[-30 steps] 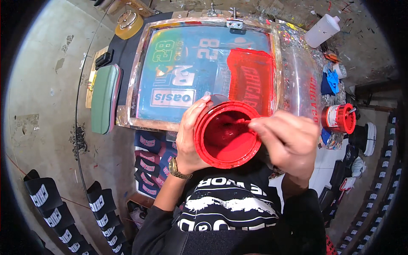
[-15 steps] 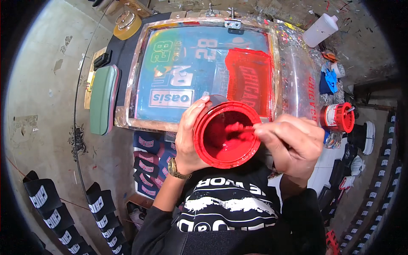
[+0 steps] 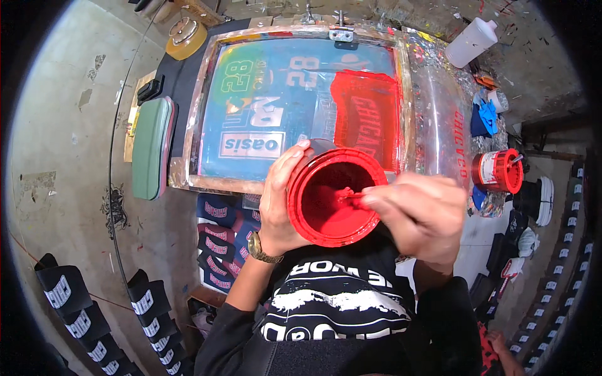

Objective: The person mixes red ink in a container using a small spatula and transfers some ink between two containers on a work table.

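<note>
Tilted toward me in front of the screen frame is a tub (image 3: 296, 213) with a red-smeared rim. My left hand (image 3: 278, 197), a gold watch on its wrist, is closed around the tub's left side. Thick red ink (image 3: 329, 216) coats the inside. My right hand (image 3: 426, 216) pinches a thin stirring stick (image 3: 355, 195) at the tub's right rim. Red ink covers the stick's visible end, which dips into the tub; the rest is hidden by my fingers. Behind lies the wooden-framed printing screen (image 3: 251, 175), its mesh blue with several stencil designs and a patch of red ink (image 3: 370, 94) at right.
A second red ink tub (image 3: 501, 171) stands right of the screen, near blue cloths (image 3: 485, 119) and a white bottle (image 3: 471, 42). Left are a green case (image 3: 150, 147) and a yellow tape roll (image 3: 186, 37). Printed pieces hang at both sides. Another person's arm (image 3: 505, 354) shows at lower right.
My right hand has shifted slightly left and turned, and the stick has moved within the ink. The tub has barely moved. Another person's arm has come into view at lower right.
</note>
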Demonstrator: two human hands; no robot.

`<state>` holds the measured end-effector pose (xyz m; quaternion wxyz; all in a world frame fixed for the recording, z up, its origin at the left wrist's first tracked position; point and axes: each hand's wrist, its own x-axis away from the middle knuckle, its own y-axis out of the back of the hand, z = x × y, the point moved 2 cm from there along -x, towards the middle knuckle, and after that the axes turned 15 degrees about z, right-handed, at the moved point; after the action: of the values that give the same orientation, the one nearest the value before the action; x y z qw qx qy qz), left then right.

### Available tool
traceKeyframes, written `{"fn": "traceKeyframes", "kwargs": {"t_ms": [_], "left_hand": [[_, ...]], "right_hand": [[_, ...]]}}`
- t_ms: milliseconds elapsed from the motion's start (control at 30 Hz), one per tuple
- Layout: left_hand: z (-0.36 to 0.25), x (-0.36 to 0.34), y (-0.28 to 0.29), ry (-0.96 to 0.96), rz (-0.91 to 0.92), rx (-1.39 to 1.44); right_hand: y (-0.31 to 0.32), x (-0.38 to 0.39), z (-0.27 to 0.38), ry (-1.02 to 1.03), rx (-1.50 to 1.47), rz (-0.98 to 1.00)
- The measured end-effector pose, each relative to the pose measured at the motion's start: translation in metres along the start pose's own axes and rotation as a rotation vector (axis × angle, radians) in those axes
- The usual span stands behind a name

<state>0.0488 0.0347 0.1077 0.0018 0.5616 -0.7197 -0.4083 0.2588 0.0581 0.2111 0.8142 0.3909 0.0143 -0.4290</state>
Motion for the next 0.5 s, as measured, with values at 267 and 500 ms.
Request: {"fn": "traceKeyframes", "kwargs": {"t_ms": [267,500], "left_hand": [[0.0009,-0.0020,0.0009,-0.005,0.005,-0.037],[-0.0011,-0.0040,0.0021,0.005,0.006,-0.019]], "right_hand": [[0.0021,-0.0001,0.0016,-0.155,0.061,-0.108],[-0.0032,-0.0018,-0.0010,-0.086,0.064,-0.037]]}}
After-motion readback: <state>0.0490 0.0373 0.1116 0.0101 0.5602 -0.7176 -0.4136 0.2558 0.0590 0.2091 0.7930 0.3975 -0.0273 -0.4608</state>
